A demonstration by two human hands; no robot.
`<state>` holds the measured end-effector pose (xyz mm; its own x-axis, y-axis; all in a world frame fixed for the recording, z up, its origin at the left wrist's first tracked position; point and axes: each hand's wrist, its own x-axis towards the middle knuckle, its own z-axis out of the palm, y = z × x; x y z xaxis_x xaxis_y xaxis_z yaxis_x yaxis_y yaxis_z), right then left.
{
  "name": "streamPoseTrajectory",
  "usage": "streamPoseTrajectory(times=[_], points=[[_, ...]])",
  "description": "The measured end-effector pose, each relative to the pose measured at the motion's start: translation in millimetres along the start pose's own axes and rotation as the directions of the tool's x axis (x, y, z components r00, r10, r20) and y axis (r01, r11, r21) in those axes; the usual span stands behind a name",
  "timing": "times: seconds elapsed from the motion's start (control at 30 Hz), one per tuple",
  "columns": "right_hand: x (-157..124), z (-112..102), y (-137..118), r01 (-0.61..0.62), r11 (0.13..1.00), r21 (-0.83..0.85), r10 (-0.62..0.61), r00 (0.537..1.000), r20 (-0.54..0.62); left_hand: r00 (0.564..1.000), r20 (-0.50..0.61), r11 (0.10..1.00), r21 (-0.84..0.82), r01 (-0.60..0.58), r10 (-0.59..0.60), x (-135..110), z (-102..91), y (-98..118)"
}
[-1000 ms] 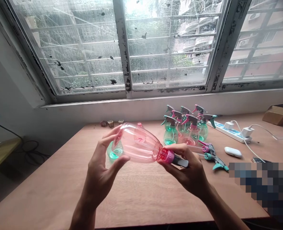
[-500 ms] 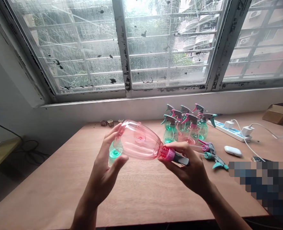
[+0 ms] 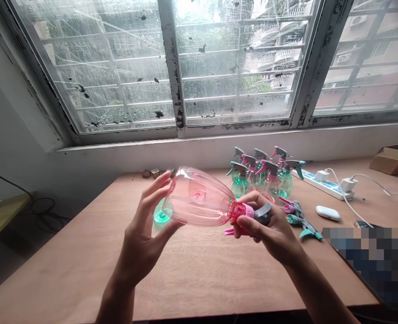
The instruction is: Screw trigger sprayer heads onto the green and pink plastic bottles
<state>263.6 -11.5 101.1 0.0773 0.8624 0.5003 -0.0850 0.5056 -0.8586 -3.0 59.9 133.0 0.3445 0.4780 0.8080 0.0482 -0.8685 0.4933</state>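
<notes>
A clear pink spray bottle [image 3: 199, 196] lies sideways in the air above the wooden table [image 3: 192, 265], its base pointing left. My left hand [image 3: 145, 229] cups the base with thumb and fingers around it. My right hand [image 3: 269, 225] is closed on the pink collar and grey trigger head [image 3: 261, 213] at the neck; a pink trigger lever pokes out below the fingers. Behind the pink bottle, a green bottle [image 3: 160, 215] lies on the table, mostly hidden.
Several assembled green and pink spray bottles [image 3: 261, 175] stand at the back of the table. Loose trigger heads [image 3: 300, 220] lie to their right. A power strip with chargers [image 3: 327, 184], a white case [image 3: 327, 213], a cardboard box [image 3: 391, 159] and a blurred patch sit at the right.
My right hand has turned the trigger head on the neck, so the pink lever now shows below. The bottle's base has tipped slightly upward; the left hand keeps its hold.
</notes>
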Motion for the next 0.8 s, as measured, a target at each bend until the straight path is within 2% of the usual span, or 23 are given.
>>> streamPoseTrajectory(times=[0.07,0.17,0.27,0.33,0.43,0.53,0.6,0.7,0.8], points=[[-1.5,-0.3,0.9,0.106,0.980,-0.166,-0.114,0.993,-0.038,0.999,0.004,0.999,0.010,0.039,-0.039,-1.8,0.1,0.2],[-4.5,-0.3,3.1,0.310,0.850,-0.425,-0.343,0.939,-0.001,0.992,-0.038,0.992,0.030,0.120,-0.119,-3.9,1.6,0.9],[-5.8,-1.3,4.7,0.425,0.749,-0.508,-0.454,0.888,0.073,0.984,-0.074,0.984,0.060,0.168,-0.164,-3.4,4.1,1.2],[-5.4,-2.9,3.8,0.406,0.767,-0.497,-0.444,0.895,0.045,0.985,-0.067,0.984,0.063,0.166,-0.162,-1.8,5.5,1.9],[-3.4,-5.8,-1.1,0.262,0.895,-0.360,-0.293,0.955,-0.034,0.996,-0.065,0.996,0.059,0.072,-0.068,0.5,6.5,5.5],[-1.2,-7.6,-6.9,0.079,0.990,-0.118,-0.077,0.997,0.016,0.996,-0.078,0.997,0.069,-0.033,0.039,1.0,6.0,10.3],[-1.0,-7.3,-8.4,0.039,0.998,-0.049,-0.037,0.999,0.037,0.997,-0.065,0.995,0.096,-0.035,0.041,0.2,4.7,11.8],[-3.2,-4.8,-5.3,0.153,0.969,-0.194,-0.162,0.986,-0.033,0.999,-0.034,0.995,0.103,0.003,0.001,-1.5,3.0,10.5],[-6.4,-2.4,1.4,0.333,0.847,-0.413,-0.371,0.928,-0.012,0.998,-0.043,0.996,0.073,0.051,-0.048,-1.9,2.9,8.8]])
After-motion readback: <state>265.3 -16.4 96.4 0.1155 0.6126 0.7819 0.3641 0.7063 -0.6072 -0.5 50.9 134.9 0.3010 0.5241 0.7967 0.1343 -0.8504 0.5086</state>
